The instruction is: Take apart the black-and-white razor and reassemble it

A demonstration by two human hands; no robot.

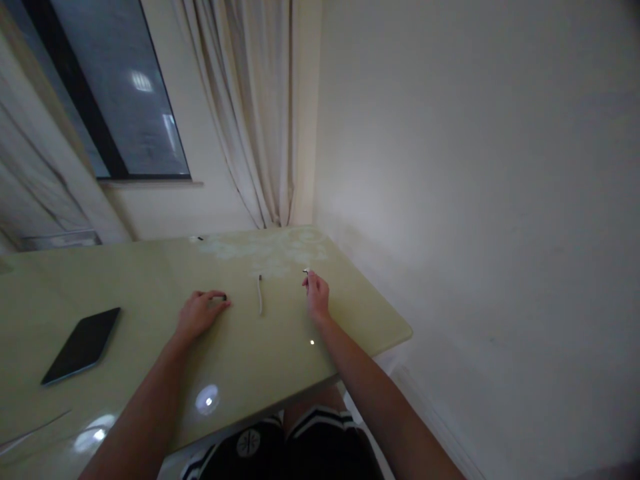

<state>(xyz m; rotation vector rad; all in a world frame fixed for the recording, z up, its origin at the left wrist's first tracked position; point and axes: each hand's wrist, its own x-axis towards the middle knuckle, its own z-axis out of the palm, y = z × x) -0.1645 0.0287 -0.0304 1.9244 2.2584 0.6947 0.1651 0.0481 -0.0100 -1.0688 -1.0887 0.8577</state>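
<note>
My left hand point(199, 312) rests on the pale green table point(150, 280), fingers curled, with a small dark object point(223, 298) at its fingertips. My right hand point(317, 295) is raised slightly, thumb and fingers pinched on a tiny white and dark piece point(306, 271). Between the two hands lies a short white stick-like item point(259, 295), touched by neither hand.
A dark phone or tablet point(82, 344) lies flat at the left. A thin white strip point(35, 430) lies near the front left edge. Beyond the table hang a curtain point(250, 107) and a window point(115, 87). A bare wall point(475, 200) runs along the right.
</note>
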